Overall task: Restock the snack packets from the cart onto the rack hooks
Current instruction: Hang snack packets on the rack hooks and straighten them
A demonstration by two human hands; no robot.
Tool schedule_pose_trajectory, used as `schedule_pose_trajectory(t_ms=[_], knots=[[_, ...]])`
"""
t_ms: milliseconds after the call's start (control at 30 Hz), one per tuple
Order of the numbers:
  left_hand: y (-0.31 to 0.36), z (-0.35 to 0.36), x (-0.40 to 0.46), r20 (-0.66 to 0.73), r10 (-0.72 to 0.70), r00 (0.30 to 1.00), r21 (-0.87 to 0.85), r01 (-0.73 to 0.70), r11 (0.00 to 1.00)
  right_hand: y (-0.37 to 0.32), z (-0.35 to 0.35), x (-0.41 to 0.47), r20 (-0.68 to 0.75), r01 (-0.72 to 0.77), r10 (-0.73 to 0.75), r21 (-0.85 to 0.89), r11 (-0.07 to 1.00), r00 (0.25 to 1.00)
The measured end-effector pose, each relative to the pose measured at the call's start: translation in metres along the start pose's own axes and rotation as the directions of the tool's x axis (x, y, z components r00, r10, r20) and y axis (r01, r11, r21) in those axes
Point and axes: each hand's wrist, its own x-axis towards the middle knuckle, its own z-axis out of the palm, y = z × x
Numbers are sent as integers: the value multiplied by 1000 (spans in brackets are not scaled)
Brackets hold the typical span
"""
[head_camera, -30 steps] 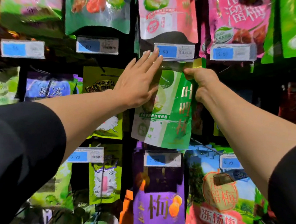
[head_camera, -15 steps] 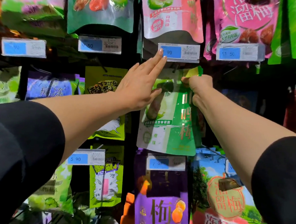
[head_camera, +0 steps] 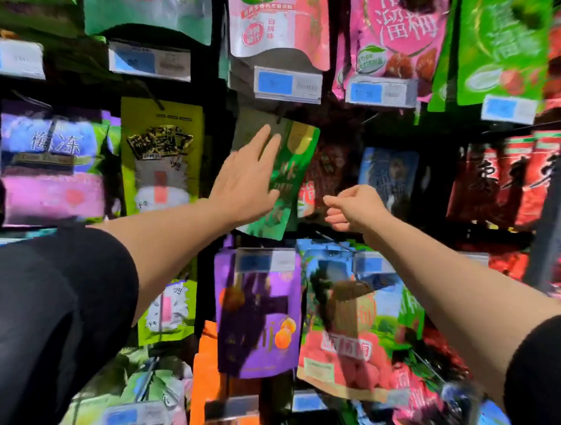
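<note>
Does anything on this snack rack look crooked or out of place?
Yes. The green packet in the middle row hangs tilted, its bottom swung left, while its neighbours hang straight. The left hand lies flat on it; the right hand is off it, holding nothing.

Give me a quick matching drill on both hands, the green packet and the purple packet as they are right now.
Things:
1. left hand
2. right hand
3. green packet
4. purple packet

States:
A. hangs in the row below the hands
B. fingers straight, flat against a packet
C. tilted on its hook, under a palm
D. loosely curled, holding nothing

Pairs: 1-B, 2-D, 3-C, 4-A
</note>
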Motion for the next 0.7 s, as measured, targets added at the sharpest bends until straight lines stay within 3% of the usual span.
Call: schedule_pose_trajectory(t_ms=[133, 300, 367, 500, 700], knots=[[100, 28, -61, 153, 1, 988, -469, 72, 880, 51, -97, -104, 88, -131, 151, -194, 972, 985], [240, 44, -130, 374, 176, 910, -760, 193, 621, 93, -231, -231, -20, -318, 335, -365, 875, 942], [282, 48, -147, 442, 247, 862, -800, 255, 543, 104, -277, -266, -102, -409, 403, -400, 820, 909], [343, 62, -166, 509, 365, 780, -817, 304, 490, 129, -339, -308, -236, -516, 459, -384, 766, 857], [416, 107, -173, 571, 476, 669, -804, 340, 487, 185, -384, -326, -370, -617, 504, -325, 716, 780]])
